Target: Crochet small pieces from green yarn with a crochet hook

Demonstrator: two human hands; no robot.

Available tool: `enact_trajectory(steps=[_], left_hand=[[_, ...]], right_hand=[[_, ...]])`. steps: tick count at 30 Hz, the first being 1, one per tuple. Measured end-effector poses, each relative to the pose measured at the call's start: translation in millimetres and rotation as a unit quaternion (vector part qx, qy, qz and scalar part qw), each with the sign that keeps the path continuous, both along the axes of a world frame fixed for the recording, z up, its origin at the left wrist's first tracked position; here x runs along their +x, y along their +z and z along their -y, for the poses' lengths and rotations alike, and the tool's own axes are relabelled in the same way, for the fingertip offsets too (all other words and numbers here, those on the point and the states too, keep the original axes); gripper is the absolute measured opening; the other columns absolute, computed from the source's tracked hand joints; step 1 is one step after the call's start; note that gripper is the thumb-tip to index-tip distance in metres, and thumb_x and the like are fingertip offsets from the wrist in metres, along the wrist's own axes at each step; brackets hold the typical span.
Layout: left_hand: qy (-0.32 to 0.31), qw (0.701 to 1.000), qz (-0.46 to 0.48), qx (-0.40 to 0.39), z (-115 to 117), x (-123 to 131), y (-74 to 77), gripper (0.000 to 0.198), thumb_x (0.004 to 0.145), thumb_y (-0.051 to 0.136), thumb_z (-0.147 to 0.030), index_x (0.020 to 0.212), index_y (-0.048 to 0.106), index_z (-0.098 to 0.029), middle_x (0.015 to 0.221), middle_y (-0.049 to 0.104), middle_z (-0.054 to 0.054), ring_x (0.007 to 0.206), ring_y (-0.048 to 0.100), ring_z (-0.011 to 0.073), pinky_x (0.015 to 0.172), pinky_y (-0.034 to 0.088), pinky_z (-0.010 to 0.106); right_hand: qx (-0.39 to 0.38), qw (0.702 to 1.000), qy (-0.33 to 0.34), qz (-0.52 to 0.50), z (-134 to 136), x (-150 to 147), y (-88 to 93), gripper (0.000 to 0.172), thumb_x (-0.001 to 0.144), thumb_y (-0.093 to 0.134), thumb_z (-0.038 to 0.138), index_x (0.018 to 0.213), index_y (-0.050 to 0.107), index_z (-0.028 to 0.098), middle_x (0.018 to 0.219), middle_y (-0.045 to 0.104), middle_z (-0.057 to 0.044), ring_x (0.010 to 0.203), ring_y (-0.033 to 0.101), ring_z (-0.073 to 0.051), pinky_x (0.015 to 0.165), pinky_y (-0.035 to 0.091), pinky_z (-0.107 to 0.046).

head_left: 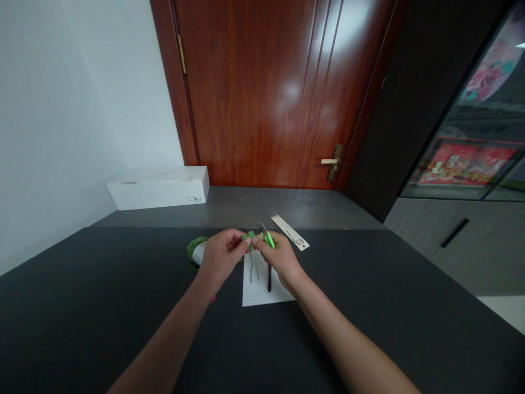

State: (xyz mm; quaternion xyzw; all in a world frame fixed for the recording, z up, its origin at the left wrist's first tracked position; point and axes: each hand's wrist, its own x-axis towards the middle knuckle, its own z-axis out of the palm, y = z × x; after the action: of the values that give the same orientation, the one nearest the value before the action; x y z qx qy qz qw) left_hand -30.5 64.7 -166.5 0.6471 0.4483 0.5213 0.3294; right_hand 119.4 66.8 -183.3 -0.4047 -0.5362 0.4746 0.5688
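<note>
A small piece of green yarn work is pinched between the fingertips of my left hand and my right hand. A strand of green yarn hangs down from it. Bright green thread snips, metal tips pointing up and left, show right behind my right hand's fingers; whether they touch the hand I cannot tell. Left of my left hand lies a ball of green yarn with a white label, partly hidden by that hand. Below my hands, a dark slim handle rests on a white sheet of paper.
A long cream packet lies beyond my right hand on the black tabletop. At the back left, a white box stands against the wall. A small pink thing peeks out beside my left wrist. A wooden door rises behind.
</note>
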Motion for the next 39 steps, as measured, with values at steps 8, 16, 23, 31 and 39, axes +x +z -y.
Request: enact_trajectory(steps=[8,16,23,31,39], left_hand=[[0.059,0.994,-0.066,0.06,4.8,2.7,7.3,0.01,0.078,0.065,-0.025,0.071,0.071,-0.021,0.066,0.075,0.002,0.063,0.07,0.0199,0.06,0.052,0.028],[0.057,0.992,-0.093,0.066,1.2,0.9,3.4,0.007,0.076,0.067,-0.026,0.075,0.073,-0.022,0.069,0.077,0.003,0.064,0.073,0.0216,0.058,0.054,0.028],[0.072,0.988,-0.11,0.076,1.0,1.8,-3.3,0.007,0.074,0.064,-0.021,0.068,0.064,-0.022,0.059,0.07,0.001,0.055,0.067,0.0185,0.053,0.049,0.026],[0.069,0.987,-0.12,0.079,4.4,4.3,1.5,0.009,0.079,0.062,-0.024,0.076,0.07,-0.021,0.07,0.073,0.004,0.066,0.07,0.0209,0.06,0.051,0.028],[0.051,0.988,-0.125,0.076,4.4,3.0,1.6,0.008,0.076,0.063,-0.021,0.071,0.069,-0.02,0.068,0.073,0.003,0.063,0.069,0.0201,0.058,0.05,0.027]], right_hand=[[0.026,0.999,-0.013,0.015,-2.7,0.6,-6.8,0.034,0.076,0.073,0.053,0.066,0.066,0.022,0.051,0.04,0.006,0.053,0.037,-0.013,0.053,0.029,-0.025],[0.058,0.996,-0.048,0.038,-5.0,2.3,-7.9,0.029,0.08,0.07,0.047,0.066,0.067,0.022,0.065,0.061,0.0,0.064,0.052,-0.017,0.064,0.039,-0.027],[0.088,0.992,-0.065,0.061,-0.5,0.8,-5.2,0.019,0.082,0.068,0.036,0.069,0.068,0.022,0.071,0.067,-0.001,0.073,0.059,-0.019,0.072,0.041,-0.029],[0.103,0.988,-0.074,0.087,0.1,1.6,-4.4,0.022,0.085,0.064,0.037,0.069,0.065,0.022,0.07,0.066,-0.001,0.07,0.059,-0.019,0.071,0.041,-0.029],[0.138,0.976,-0.091,0.144,-0.8,7.8,-2.4,0.014,0.085,0.067,0.028,0.073,0.065,0.022,0.073,0.063,0.0,0.074,0.057,-0.019,0.072,0.037,-0.029]])
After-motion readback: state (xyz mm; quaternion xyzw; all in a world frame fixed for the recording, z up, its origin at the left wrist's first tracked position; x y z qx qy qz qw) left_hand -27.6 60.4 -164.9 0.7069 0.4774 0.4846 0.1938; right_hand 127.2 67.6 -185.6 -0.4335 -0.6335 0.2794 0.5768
